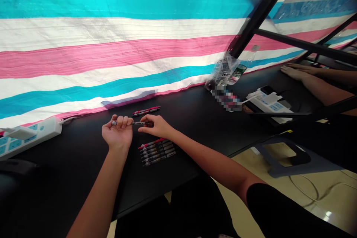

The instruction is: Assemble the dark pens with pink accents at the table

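My left hand (118,131), palm up, has its fingers curled round one end of a pen (137,123) held level above the black table. At the pen's other end, my right hand (156,126) pinches it between thumb and fingers. Just below my hands lies a row of several pens (157,153), side by side, the top one red and the others dark and clear. Behind my hands, two pens (146,111) with red parts rest close together on the table.
White power strips stand at the left (41,134) and right (269,102) of the black table (195,119). Plastic bags (225,70) sit near the striped sheet (125,55). Another person's hands (297,71) rest at the far right, beyond a black metal frame. A grey stool (295,156) stands below.
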A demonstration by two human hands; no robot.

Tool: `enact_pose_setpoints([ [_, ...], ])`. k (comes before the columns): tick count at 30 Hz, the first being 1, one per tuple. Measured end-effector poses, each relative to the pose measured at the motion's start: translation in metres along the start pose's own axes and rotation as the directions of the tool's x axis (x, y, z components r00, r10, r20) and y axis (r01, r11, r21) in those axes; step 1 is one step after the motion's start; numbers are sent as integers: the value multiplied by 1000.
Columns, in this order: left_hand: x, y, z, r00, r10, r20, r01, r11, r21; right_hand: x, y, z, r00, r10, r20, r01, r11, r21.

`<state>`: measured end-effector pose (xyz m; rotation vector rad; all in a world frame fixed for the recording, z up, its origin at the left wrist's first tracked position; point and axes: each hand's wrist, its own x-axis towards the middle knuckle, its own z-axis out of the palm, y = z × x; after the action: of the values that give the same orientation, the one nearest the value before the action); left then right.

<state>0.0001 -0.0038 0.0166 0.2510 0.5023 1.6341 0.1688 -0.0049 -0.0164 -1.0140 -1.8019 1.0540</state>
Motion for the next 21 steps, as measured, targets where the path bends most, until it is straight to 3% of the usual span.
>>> enact_pose_setpoints([
  [4, -1, -1, 1, 1000, -12, -7, 12, 1000, 5, -2, -1, 0, 995, 49, 86, -51, 999, 13],
  [10, 0, -1, -1, 1000, 0, -17, -1, 1000, -2, -1, 2, 5, 994, -54, -92, 52, 998, -21],
  [14, 0, -3, -4, 1000, 2, -14, -2, 1000, -15, -2, 1, 3, 998, 21, -59, -18, 998, 53],
  [17, -1, -5, -5, 1000, -14, -13, 14, 999, -29, -2, 0, 0, 998, 58, 8, -59, 998, 11],
  [21, -3, -7, -3, 999, -4, -38, 3, 999, -43, -3, 1, 2, 998, 4, -63, -1, 999, 42],
])
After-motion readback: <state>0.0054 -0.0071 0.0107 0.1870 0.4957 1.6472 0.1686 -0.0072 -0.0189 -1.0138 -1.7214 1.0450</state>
